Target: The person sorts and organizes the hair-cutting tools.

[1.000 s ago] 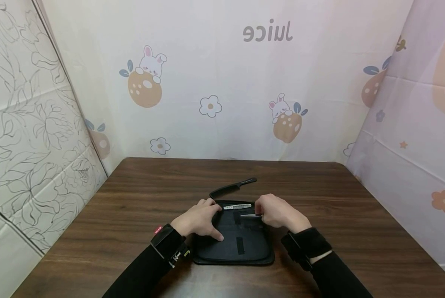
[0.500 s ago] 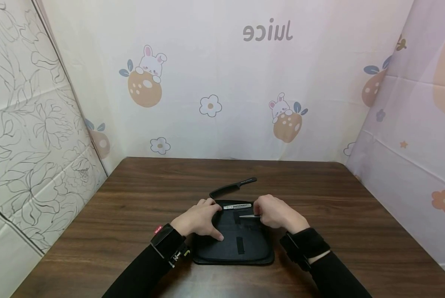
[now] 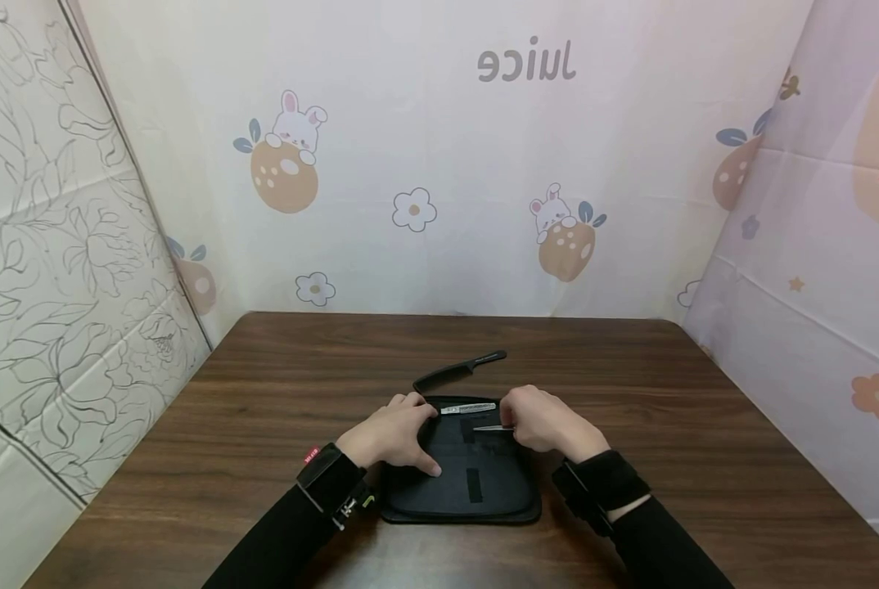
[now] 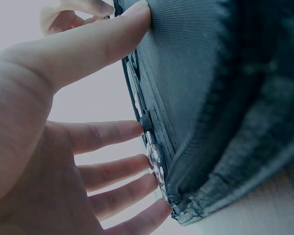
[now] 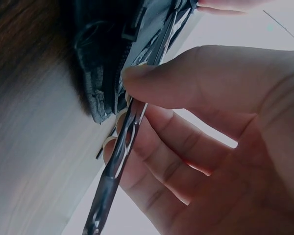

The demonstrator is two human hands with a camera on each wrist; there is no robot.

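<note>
1. A slim metal tool [image 3: 489, 428] lies over the far right part of a black case [image 3: 439, 497], its long axis running left to right, its thin end pointing left.
2. The right hand [image 3: 550, 421] pinches it between thumb and curled fingers.
3. The left hand [image 3: 389, 438] rests on the case's left side, fingers spread, thumb on top.
4. A silver strip [image 3: 469, 408] lies left to right along the case's far edge; beyond, a black comb [image 3: 450, 375] slants, handle far right.
5. The right hand hides the tool's other end from above; the right wrist view crops it. Its exact kind is unclear.
6. Brown wooden table [image 3: 299, 376]; pale printed curtain [image 3: 410, 123] behind, mirrored "Juice".
</note>
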